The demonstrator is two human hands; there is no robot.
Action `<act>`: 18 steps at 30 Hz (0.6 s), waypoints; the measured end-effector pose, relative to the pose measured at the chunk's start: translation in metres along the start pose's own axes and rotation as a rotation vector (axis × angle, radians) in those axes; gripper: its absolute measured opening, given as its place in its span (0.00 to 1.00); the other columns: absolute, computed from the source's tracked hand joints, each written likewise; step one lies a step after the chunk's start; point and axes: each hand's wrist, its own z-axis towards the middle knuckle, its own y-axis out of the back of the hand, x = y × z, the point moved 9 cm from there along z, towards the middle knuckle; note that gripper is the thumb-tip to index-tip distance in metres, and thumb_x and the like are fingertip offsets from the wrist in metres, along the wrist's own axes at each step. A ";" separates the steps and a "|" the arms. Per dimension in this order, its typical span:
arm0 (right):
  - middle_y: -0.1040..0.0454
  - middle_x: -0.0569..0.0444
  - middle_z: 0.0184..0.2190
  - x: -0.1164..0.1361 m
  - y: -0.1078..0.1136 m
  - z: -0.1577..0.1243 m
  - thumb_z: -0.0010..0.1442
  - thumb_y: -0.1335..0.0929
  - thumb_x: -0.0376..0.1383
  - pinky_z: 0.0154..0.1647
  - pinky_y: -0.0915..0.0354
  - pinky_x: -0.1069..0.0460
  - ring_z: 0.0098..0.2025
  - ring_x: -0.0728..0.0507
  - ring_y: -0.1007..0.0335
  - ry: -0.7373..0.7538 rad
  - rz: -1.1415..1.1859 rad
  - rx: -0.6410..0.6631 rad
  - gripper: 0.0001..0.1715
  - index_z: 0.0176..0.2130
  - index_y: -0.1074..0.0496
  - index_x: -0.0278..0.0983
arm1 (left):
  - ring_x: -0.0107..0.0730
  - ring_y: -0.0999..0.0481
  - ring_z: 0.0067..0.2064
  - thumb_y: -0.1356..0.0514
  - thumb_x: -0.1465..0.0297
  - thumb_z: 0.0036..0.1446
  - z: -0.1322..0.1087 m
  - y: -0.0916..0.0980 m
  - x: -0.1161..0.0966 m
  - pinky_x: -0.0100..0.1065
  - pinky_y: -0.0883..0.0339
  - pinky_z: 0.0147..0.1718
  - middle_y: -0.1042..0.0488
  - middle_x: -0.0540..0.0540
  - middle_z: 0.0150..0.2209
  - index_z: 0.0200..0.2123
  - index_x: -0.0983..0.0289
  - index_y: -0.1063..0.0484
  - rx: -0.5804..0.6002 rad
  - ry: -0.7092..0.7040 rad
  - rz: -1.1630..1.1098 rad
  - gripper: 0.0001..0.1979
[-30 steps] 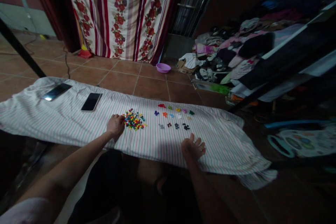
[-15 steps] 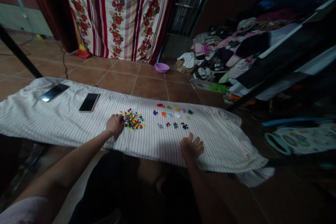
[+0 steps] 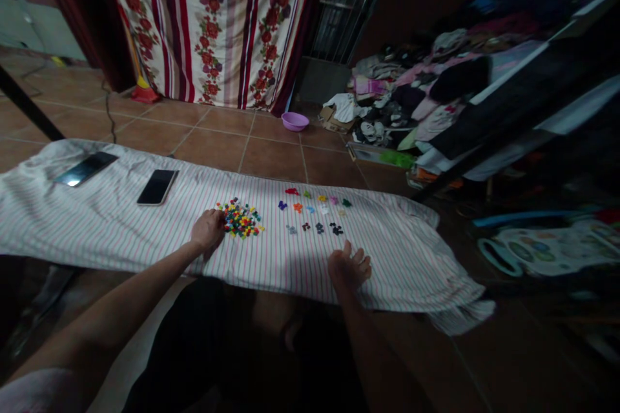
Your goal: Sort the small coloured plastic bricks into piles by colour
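My left hand (image 3: 208, 230) rests at the left edge of a mixed pile of small coloured pieces (image 3: 241, 219), its fingers curled together against it. Whether a piece is between those fingertips is too small to make out. To the right of the pile lie small groups sorted by colour, among them a red group (image 3: 291, 191), an orange group (image 3: 298, 208), a purple group (image 3: 282, 205) and a black group (image 3: 336, 229). Just below the black group my right hand (image 3: 349, 266) lies palm up, fingers loosely spread, with nothing seen in it.
A striped cloth (image 3: 387, 245) covers the low surface. Two phones lie to the left, a dark phone (image 3: 157, 187) and a shinier phone (image 3: 87, 169). Beyond are a purple basin (image 3: 295, 121), a floral curtain (image 3: 232, 32) and a heap of clothes (image 3: 411, 90).
The whole view has shifted slightly, so everything appears a little further left and up. Both hands keep nearly the same place and pose on the cloth.
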 end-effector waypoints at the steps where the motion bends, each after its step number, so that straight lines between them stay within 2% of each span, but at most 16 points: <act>1: 0.34 0.34 0.56 0.000 0.000 0.000 0.61 0.40 0.37 0.51 0.42 0.32 0.59 0.27 0.41 0.000 0.001 0.005 0.25 0.56 0.31 0.35 | 0.37 0.27 0.46 0.47 0.73 0.57 0.001 -0.001 0.001 0.35 0.33 0.45 0.24 0.57 0.42 0.40 0.61 0.27 -0.001 0.000 -0.002 0.11; 9: 0.34 0.33 0.56 0.001 0.003 0.001 0.61 0.40 0.36 0.51 0.42 0.32 0.59 0.26 0.41 0.012 0.023 0.002 0.25 0.56 0.30 0.34 | 0.38 0.27 0.47 0.47 0.70 0.58 0.004 -0.002 0.003 0.34 0.34 0.46 0.25 0.58 0.41 0.43 0.61 0.26 -0.013 0.018 -0.019 0.13; 18: 0.34 0.35 0.57 0.000 -0.001 0.000 0.62 0.40 0.37 0.53 0.42 0.33 0.59 0.27 0.41 0.009 0.000 0.000 0.25 0.56 0.30 0.35 | 0.39 0.29 0.48 0.50 0.64 0.62 0.004 0.007 0.005 0.35 0.33 0.47 0.25 0.58 0.41 0.40 0.61 0.25 -0.048 0.003 -0.066 0.15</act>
